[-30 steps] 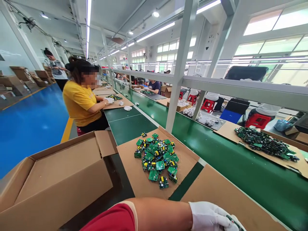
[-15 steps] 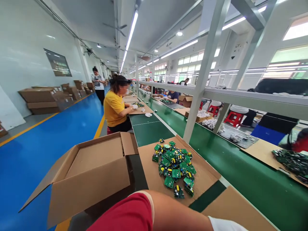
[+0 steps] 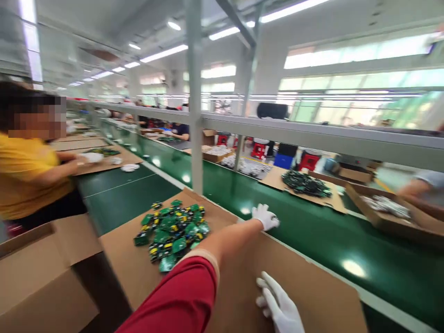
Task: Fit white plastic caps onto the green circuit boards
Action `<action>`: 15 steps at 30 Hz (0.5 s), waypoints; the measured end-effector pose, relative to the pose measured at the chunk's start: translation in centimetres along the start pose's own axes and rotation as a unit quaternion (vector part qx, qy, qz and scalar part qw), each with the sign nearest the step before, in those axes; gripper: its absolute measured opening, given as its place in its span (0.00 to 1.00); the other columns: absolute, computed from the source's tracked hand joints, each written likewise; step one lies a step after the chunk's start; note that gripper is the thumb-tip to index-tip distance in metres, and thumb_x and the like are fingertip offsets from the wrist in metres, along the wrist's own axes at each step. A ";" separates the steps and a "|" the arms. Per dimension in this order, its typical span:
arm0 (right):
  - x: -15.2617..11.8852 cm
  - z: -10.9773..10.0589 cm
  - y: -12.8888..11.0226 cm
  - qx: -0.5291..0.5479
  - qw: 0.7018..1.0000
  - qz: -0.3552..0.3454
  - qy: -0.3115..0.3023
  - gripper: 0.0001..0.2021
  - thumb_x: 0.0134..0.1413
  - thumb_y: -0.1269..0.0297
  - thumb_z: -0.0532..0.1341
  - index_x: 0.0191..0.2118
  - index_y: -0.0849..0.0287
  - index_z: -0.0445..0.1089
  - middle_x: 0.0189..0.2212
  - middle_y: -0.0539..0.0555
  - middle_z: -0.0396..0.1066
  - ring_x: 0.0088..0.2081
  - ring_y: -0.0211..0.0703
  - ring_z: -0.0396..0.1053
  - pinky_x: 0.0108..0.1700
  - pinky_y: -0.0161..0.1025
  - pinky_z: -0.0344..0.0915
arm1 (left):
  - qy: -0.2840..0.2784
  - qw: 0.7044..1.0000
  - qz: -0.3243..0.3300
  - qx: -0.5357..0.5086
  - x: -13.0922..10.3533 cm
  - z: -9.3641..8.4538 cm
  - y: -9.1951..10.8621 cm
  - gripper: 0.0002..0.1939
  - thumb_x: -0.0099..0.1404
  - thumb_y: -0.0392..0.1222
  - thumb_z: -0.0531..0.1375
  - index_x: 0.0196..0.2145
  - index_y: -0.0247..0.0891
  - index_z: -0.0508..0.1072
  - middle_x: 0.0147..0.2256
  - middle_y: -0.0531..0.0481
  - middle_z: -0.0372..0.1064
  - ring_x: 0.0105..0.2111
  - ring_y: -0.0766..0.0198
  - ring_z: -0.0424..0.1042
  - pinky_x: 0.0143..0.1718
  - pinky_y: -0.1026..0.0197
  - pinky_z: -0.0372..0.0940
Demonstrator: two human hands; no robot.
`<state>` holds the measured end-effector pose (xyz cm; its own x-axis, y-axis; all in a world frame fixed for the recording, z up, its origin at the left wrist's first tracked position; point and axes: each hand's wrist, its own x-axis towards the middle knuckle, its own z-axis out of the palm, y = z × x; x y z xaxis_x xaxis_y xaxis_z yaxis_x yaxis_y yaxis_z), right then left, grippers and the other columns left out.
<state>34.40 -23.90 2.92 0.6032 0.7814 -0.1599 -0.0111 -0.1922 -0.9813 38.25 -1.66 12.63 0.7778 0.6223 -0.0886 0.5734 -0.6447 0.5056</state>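
Observation:
My left hand (image 3: 265,217), in a white glove, reaches across to the near edge of the green conveyor belt (image 3: 305,245). Its fingers look spread; a small dark patch by the fingertips is too blurred to make out. Lower down, my right hand (image 3: 280,303), also white-gloved, hovers over a cardboard sheet (image 3: 312,282) with its fingers stretched out and nothing in them. A heap of green circuit boards (image 3: 178,238) with yellow and black components lies on cardboard left of my red-sleeved left arm.
An open carton (image 3: 41,277) stands at the lower left. A co-worker in yellow (image 3: 31,175) sits beyond it. A grey upright post (image 3: 194,101) and rail (image 3: 312,138) run along the belt. Across it lie more boards (image 3: 305,183) and a carton of white parts (image 3: 391,217).
The view has swung to the right. My left arm has stretched out from the bottom edge to the belt, and my right hand has come into view.

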 end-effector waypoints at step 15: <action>0.9 -1.4 -2.7 -0.087 0.993 -0.036 -0.073 0.20 0.51 0.61 0.59 0.51 0.53 0.68 0.23 0.46 0.71 0.26 0.34 0.69 0.30 0.29 0.66 | 0.074 0.922 0.323 0.199 -9.6 3.8 -7.3 0.25 0.62 0.48 0.48 0.56 0.48 0.63 0.59 0.52 0.58 0.61 0.54 0.52 0.60 0.45 0.45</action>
<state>36.07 -23.53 5.54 0.4761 0.8717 -0.1165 0.1734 -0.2229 -0.9593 27.55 -4.64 6.53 0.9635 0.0865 0.2535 0.0749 -0.9957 0.0553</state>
